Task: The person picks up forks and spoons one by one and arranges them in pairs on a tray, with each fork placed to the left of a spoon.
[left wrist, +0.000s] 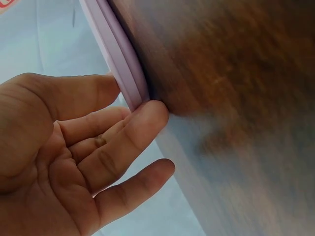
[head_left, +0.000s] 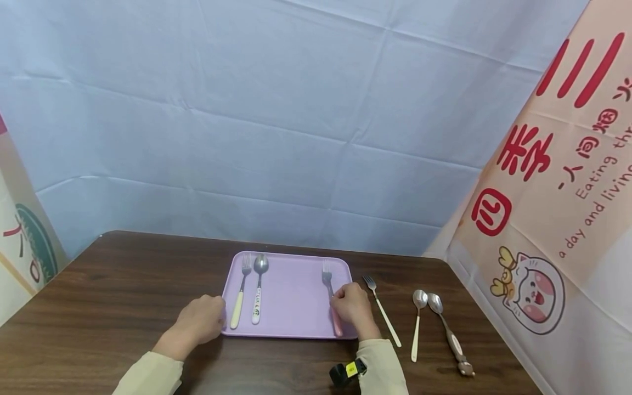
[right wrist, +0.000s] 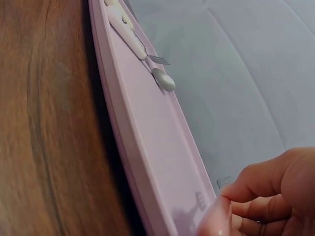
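Observation:
A lilac rectangular tray (head_left: 293,293) lies on the wooden table. My left hand (head_left: 199,321) holds its near left corner; in the left wrist view the thumb and fingers pinch the rim (left wrist: 120,64). Over the tray's right side, my right hand (head_left: 351,308) pinches a fork (head_left: 338,327) by its pink handle, tines pointing to the far edge. A shadow of the fork falls on the tray in the right wrist view. At the tray's left lie a fork with a pale yellow handle (head_left: 237,310) and a spoon with a white patterned handle (head_left: 257,307), side by side.
Right of the tray, a white-handled fork (head_left: 387,321), a spoon with a cream handle (head_left: 416,334) and a spoon with a brown figure-ended handle (head_left: 453,343) lie on the table (head_left: 123,285). A pale blue cloth (head_left: 247,137) hangs behind, a printed one (head_left: 543,219) at right.

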The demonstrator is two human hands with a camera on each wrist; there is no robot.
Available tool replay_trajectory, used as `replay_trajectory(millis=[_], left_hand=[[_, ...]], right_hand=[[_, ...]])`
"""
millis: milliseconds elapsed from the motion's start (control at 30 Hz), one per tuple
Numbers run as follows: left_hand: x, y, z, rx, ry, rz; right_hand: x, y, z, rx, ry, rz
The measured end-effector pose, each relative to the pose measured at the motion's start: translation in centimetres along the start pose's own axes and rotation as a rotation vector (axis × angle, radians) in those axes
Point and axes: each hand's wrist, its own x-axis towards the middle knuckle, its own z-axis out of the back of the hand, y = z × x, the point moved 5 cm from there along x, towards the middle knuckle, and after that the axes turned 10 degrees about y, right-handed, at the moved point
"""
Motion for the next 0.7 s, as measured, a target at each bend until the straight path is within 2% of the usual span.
replay_trajectory(millis=[367,700], left_hand=[[0.1,-0.1,0.1,0.005,-0.025,-0.035],[0.3,-0.1,0.1,0.003,-0.025,-0.036]], right_hand=[[0.2,0.6,-1.3,0.044,0.044,-0.007],[0.7,2.2,-2.9,0.086,0.064,0.06]])
